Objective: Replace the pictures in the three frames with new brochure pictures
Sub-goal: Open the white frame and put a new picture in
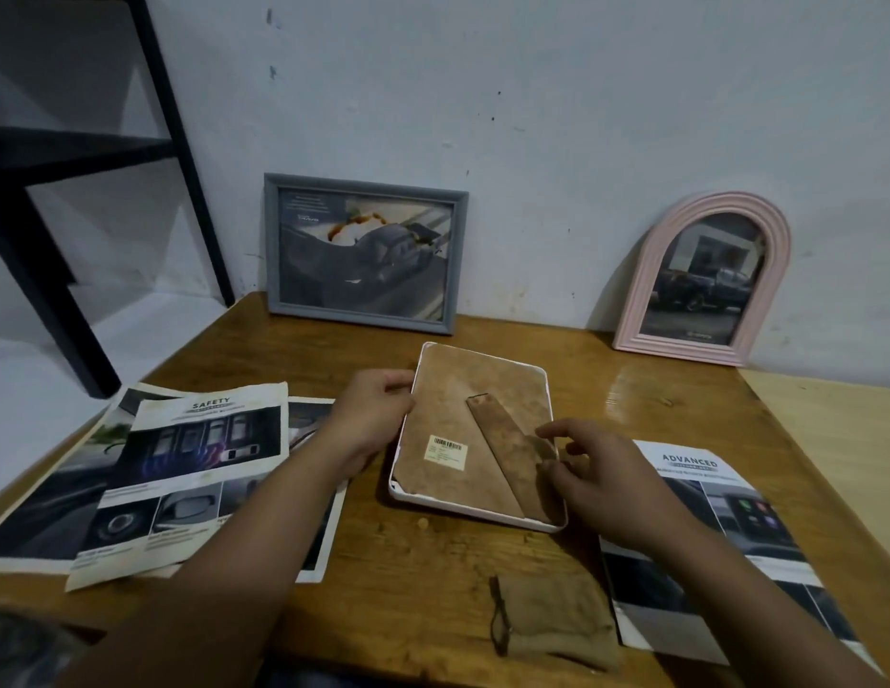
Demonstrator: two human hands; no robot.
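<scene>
The left edge of a white rounded-rectangle picture frame, lying face down with its brown board back up, is gripped by the left hand. At its right edge, over the brown stand flap, the right hand is held with fingers loosely curled, holding nothing. Brochure pages are spread at both sides on the wooden table.

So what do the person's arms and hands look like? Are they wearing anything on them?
Both arms are bare as far as the picture shows: no sleeves, no gloves. The left hand and the right hand show no rings, and no watch or bracelet shows on either wrist. Nothing is drawn or written on them either.
</scene>
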